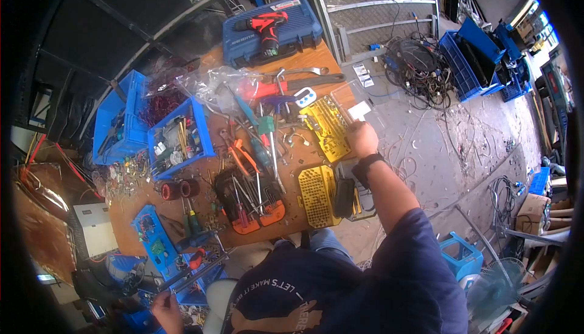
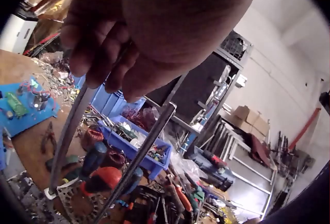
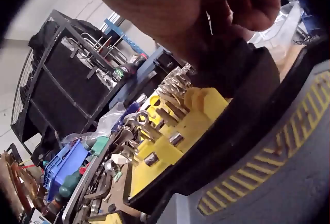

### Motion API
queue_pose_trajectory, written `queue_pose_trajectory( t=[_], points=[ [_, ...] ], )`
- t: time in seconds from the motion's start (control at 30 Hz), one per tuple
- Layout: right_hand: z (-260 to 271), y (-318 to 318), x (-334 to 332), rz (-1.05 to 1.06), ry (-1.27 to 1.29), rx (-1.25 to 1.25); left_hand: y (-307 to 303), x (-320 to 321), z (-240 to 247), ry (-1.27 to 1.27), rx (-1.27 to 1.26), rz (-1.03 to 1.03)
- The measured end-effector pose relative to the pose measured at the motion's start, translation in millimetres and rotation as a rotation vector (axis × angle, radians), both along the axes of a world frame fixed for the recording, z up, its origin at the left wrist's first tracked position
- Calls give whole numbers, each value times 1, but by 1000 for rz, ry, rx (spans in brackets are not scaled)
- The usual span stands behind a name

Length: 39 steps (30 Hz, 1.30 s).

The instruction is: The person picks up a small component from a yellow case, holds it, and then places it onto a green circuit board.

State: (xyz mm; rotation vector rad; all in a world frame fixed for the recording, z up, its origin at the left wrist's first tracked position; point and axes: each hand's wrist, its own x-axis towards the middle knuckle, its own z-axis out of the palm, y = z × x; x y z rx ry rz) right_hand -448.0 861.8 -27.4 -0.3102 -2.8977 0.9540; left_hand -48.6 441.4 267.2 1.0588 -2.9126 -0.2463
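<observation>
Bits (image 3: 172, 139) fill yellow case (image 1: 331, 128); left hand (image 1: 165, 309) grips rods (image 1: 194, 271).

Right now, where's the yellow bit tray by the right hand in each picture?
Head view: yellow bit tray at the table's right edge, just left of the right hand.
Right wrist view: centre, under the hand, bits standing up.
Left wrist view: not clearly in it.
Shared landmark: the black rack behind the table, in all three.
</observation>
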Motion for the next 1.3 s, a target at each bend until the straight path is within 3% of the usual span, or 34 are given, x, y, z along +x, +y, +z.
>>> queue_pose_trajectory(
  t=[0.4, 0.47, 0.5, 0.6, 0.7, 0.83, 0.93, 1.03, 1.1, 1.13, 1.17, 1.23, 1.27, 1.3],
  points=[
    [21, -1, 6, -17, -5, 34, 4, 2, -2, -3, -22, 19],
    [17, 12, 3, -103, 16, -278, 3, 3, -3, 12, -2, 31],
    [19, 18, 1, -102, 15, -276, 2, 4, -3, 29, 16, 45],
    [28, 33, -3, -172, 62, -671, 1, 2, 0, 29, 19, 58],
    [39, 42, 1, -97, 0, -845, 1, 0, 2, 85, 25, 26],
    [29, 39, 0, -55, -31, -779, 1, 0, 0, 71, 36, 69],
    [22, 37, 0, 238, 91, -401, -1, 5, -3, 25, 1, 31],
    [37, 34, -1, 345, 54, -268, 2, 12, -3, -101, -58, 75],
    [34, 33, -2, 329, 26, -257, -1, 25, -10, -138, 28, 42],
    [33, 32, -3, 310, 2, -247, -14, 40, -21, -338, -34, -99],
    [32, 31, -4, 315, -1, -246, -21, 56, -34, -340, -32, -94],
    [28, 30, -6, 307, -35, -241, -16, 62, -46, -424, 107, 26],
    [26, 28, -6, 313, -37, -241, -40, 96, -85, -230, 363, 220],
    [23, 28, -7, 311, -34, -211, -57, 117, -100, -376, 260, -35]
  ],
)
